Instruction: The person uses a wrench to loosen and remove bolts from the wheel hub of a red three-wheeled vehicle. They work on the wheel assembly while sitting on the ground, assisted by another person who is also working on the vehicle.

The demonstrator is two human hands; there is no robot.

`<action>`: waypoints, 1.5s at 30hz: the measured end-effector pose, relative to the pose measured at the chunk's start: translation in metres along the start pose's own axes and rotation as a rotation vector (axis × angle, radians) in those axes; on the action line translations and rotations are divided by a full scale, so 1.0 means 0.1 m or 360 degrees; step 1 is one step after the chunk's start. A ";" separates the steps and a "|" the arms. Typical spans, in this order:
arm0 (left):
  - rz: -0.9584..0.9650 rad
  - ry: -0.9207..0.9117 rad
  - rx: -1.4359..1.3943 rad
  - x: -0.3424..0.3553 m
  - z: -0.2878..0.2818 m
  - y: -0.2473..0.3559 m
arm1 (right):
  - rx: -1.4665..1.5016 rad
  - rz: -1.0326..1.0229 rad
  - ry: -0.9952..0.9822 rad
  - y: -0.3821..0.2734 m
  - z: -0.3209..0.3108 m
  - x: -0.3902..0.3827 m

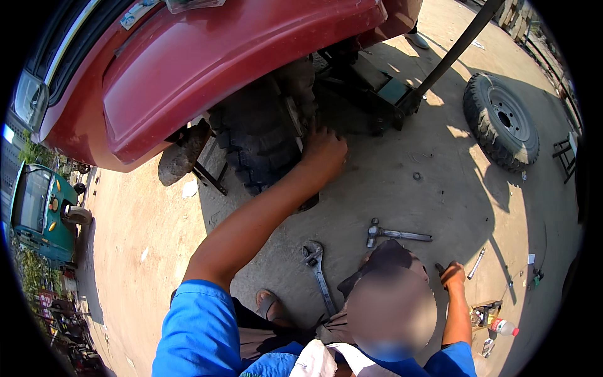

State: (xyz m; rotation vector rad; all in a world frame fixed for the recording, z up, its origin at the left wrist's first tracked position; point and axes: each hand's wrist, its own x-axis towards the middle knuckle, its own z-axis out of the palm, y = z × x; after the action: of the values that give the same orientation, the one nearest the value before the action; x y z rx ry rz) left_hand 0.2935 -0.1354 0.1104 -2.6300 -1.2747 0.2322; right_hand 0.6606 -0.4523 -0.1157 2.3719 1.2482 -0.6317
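Note:
My left hand [325,152] reaches up to the hub side of a dirty, thick-treaded wheel [254,135] under a red vehicle fender [239,60]. Its fingers are bent against the wheel's face, and what they pinch there is hidden. Lower right, my right hand [452,275] is closed near the ground around a small dark thing that I cannot make out. Between the two arms lie a ball-peen hammer [405,235] and a large adjustable wrench [321,276]. A thin metal bar [476,264] rests just right of my right hand.
A floor jack [386,94] with a long raised handle [461,45] stands beyond the wheel. A loose wheel [502,122] is at the right. A nut [417,176] lies on the concrete. A bottle [502,327] is lower right; a green vehicle [47,210] stands far left.

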 end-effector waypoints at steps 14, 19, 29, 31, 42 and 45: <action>0.0032 0.0336 0.0553 -1.46 0.36 -0.94 | -0.0039 -0.0026 -0.0069 -0.23 -0.08 0.14; 0.0058 0.0440 0.0503 -1.55 0.39 -0.99 | -0.0311 -0.0193 -0.0013 -0.20 -0.03 0.17; 0.0117 0.0565 0.0328 -1.57 0.47 -0.95 | 0.0188 -0.0354 0.0360 0.23 0.53 0.32; 0.0125 0.0611 0.0335 -1.64 0.51 -0.97 | 0.0010 -0.0335 0.0222 0.21 0.46 0.38; 0.0212 0.0593 0.0171 -1.69 0.61 -0.93 | -0.0013 -0.0407 0.0205 0.34 0.63 0.73; 0.0221 0.0519 0.0154 -1.69 0.62 -0.91 | 0.0081 -0.0397 0.0139 0.42 0.68 0.89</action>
State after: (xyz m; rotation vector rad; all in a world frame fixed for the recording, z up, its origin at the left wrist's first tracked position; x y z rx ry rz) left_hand 0.1066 -0.2061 0.0822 -2.5425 -0.9529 -0.1087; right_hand 0.7267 -0.4505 -0.2154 2.3257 1.6012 -0.6465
